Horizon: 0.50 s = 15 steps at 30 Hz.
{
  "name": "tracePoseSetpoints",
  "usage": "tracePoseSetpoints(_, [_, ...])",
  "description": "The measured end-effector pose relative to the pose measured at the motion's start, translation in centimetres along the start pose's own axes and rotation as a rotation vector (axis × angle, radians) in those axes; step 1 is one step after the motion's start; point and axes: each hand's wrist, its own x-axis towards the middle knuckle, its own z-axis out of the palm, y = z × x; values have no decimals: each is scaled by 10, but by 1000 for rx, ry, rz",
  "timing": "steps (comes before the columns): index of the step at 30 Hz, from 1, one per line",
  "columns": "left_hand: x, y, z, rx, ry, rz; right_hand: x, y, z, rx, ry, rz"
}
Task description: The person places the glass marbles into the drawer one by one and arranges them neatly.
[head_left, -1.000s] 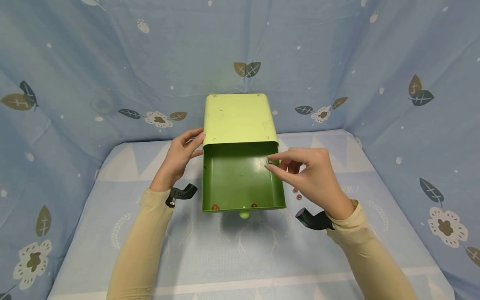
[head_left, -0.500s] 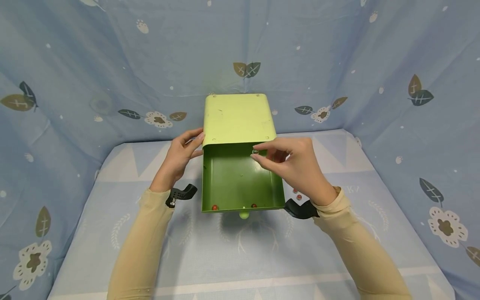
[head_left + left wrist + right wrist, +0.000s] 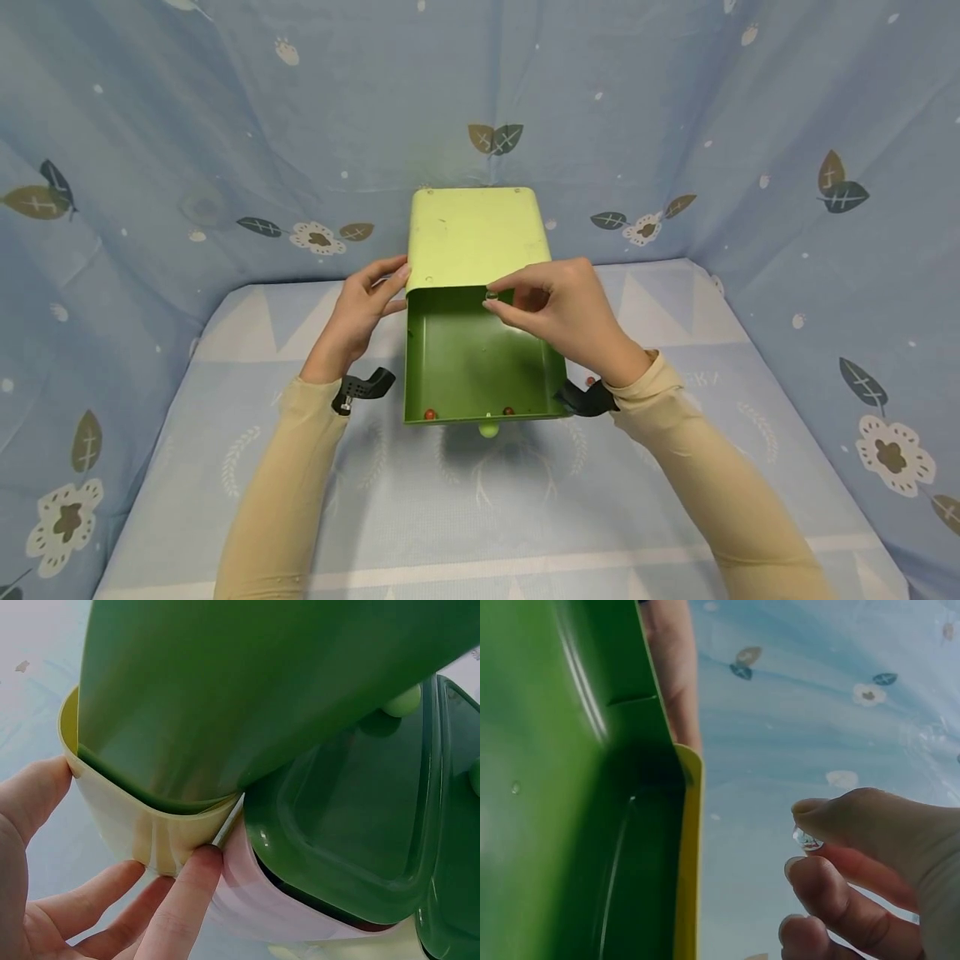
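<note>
A dark green drawer point(image 3: 483, 358) is pulled out of a pale yellow-green casing point(image 3: 478, 237), with a round green knob point(image 3: 489, 429) on its front. My right hand point(image 3: 566, 300) pinches a small clear marble point(image 3: 807, 838) between thumb and index finger. In the head view this marble is over the back of the drawer, near the casing's front edge. My left hand point(image 3: 356, 312) rests its spread fingertips on the casing's left side. One left finger point(image 3: 187, 892) touches near the seam above a pink casing point(image 3: 259, 896).
Two small red balls point(image 3: 430, 414) lie along the drawer's front wall. On the table right of the drawer is another small red ball point(image 3: 591, 381), partly behind the right wrist mount point(image 3: 588, 398). Lower green drawer fronts point(image 3: 345, 825) stand beneath. Patterned curtains point(image 3: 300, 125) surround the table.
My right hand has moved left and farther back with the pinched marble, from the drawer's right edge toward its middle. The left hand and drawer have stayed still.
</note>
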Motion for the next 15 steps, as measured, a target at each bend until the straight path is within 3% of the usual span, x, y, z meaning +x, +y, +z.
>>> tracePoseSetpoints(15, [1,-1,0,1,-1,4,18,7,21,-76,-128,24])
